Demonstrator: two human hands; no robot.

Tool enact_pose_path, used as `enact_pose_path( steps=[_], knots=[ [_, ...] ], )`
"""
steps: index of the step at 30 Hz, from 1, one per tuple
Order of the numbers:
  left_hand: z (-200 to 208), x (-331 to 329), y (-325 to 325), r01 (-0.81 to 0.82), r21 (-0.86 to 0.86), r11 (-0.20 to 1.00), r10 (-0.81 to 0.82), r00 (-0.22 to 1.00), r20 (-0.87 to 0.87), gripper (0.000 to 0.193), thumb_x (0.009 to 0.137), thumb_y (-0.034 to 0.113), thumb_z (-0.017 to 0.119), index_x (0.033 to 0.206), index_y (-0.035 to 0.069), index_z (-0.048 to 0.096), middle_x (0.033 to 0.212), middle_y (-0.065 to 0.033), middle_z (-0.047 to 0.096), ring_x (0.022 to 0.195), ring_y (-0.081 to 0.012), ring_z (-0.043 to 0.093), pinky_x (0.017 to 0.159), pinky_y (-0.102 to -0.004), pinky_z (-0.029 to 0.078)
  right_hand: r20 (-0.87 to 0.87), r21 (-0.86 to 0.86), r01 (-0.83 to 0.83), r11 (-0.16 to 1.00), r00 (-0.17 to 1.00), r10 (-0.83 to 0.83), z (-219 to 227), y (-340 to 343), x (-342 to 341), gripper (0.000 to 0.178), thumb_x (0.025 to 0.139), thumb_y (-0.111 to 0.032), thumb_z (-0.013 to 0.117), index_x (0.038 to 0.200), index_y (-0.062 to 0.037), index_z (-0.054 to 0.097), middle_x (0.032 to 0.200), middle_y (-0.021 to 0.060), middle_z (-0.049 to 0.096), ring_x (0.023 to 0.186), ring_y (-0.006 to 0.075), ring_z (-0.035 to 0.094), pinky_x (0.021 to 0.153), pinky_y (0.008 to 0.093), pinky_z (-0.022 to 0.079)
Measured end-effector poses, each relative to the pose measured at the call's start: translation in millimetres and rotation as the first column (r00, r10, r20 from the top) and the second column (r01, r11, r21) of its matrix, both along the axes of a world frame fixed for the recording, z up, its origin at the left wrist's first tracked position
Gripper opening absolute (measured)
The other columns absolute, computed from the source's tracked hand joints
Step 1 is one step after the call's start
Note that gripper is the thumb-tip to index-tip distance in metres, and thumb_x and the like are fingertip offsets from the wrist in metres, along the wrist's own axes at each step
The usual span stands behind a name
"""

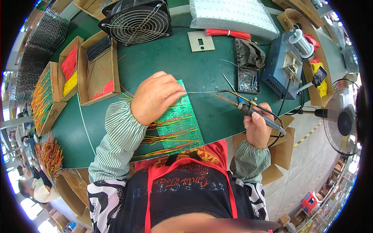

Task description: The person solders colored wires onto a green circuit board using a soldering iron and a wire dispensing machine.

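Note:
My left hand (155, 97) lies over the upper part of a green circuit board panel (189, 106), fingers curled together near its top edge. What they pinch is hidden. Rows of red, yellow and black wires (175, 134) lie across the panel and stick out past its left side. My right hand (259, 126) grips a soldering iron (268, 121) with a curved feed tube fixed along it. From the tube's end a thin solder wire (200, 92) runs left toward the fingertips of my left hand. The iron's tip points up and left, apart from the panel.
Cardboard trays of cut wires (100, 73) stand at the left. A black box fan (138, 23) and bubble-wrapped stack (233, 15) are at the back. A blue soldering unit (281, 66) with a solder spool (301, 43) stands right, beside a black parts tray (248, 79).

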State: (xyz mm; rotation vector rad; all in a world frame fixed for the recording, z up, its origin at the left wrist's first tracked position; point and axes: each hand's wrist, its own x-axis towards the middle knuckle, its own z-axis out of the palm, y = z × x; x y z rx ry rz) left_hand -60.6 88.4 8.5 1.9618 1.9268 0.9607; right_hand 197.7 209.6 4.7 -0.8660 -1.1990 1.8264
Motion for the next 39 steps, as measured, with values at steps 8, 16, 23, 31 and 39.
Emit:
enact_pose_path(
  steps=[8, 16, 23, 31, 39],
  knots=[
    [-1, -1, -2, -0.009, 0.009, 1.0, 0.009, 1.0, -0.006, 0.009, 0.071, 0.01, 0.062, 0.077, 0.004, 0.063, 0.073, -0.005, 0.057, 0.071, -0.0207, 0.053, 0.064, -0.0306, 0.044, 0.008, -0.032, 0.041, 0.999, 0.999, -0.041, 1, 1, 1, 0.018, 0.072, -0.006, 0.059, 0.085, 0.0005, 0.047, 0.067, 0.0098, 0.054, 0.051, 0.0144, 0.054, 0.044, 0.0226, 0.043],
    [1, -1, -3, -0.021, -0.009, 1.0, 0.021, 1.0, -0.007, 0.009, 0.071, 0.01, 0.061, 0.077, 0.004, 0.062, 0.072, -0.0053, 0.057, 0.071, -0.0212, 0.053, 0.064, -0.0312, 0.043, 0.021, -0.031, 0.04, 0.999, 0.999, -0.039, 0, 3, 3, 0.018, 0.073, -0.009, 0.058, 0.085, -0.0002, 0.048, 0.066, 0.0108, 0.056, 0.05, 0.0136, 0.052, 0.044, 0.022, 0.042],
    [1, -5, -5, -0.012, -0.059, 0.998, 0.012, 1.0, 0.001, 0.01, 0.075, 0.013, 0.057, 0.08, 0.006, 0.062, 0.075, -0.0056, 0.055, 0.075, -0.023, 0.051, 0.067, -0.0329, 0.043, 0.023, -0.027, 0.038, 0.999, 0.999, -0.038, 1, 4, 5, 0.018, 0.073, -0.009, 0.058, 0.085, -0.0003, 0.048, 0.067, 0.0106, 0.056, 0.05, 0.0132, 0.052, 0.045, 0.0219, 0.043],
    [-1, -7, -7, -0.032, -0.001, 0.999, 0.032, 0.999, -0.016, 0.008, 0.071, 0.01, 0.063, 0.075, 0.004, 0.062, 0.069, -0.0059, 0.055, 0.069, -0.0215, 0.051, 0.062, -0.0317, 0.043, 0.016, -0.033, 0.05, 0.998, 0.999, -0.049, 0, 6, 7, 0.018, 0.073, -0.008, 0.059, 0.086, -0.001, 0.048, 0.068, 0.0088, 0.055, 0.053, 0.0131, 0.053, 0.045, 0.022, 0.043],
    [0, -12, -10, -0.052, -0.02, 0.998, 0.051, 0.999, -0.014, 0.007, 0.071, 0.009, 0.063, 0.076, 0.004, 0.062, 0.07, -0.0066, 0.055, 0.069, -0.022, 0.052, 0.063, -0.0319, 0.043, 0.037, -0.034, 0.054, 0.998, 0.998, -0.053, 1, 7, 9, 0.019, 0.072, -0.009, 0.059, 0.085, -0.0015, 0.047, 0.066, 0.0089, 0.055, 0.051, 0.0127, 0.052, 0.044, 0.0214, 0.042]
  ],
)
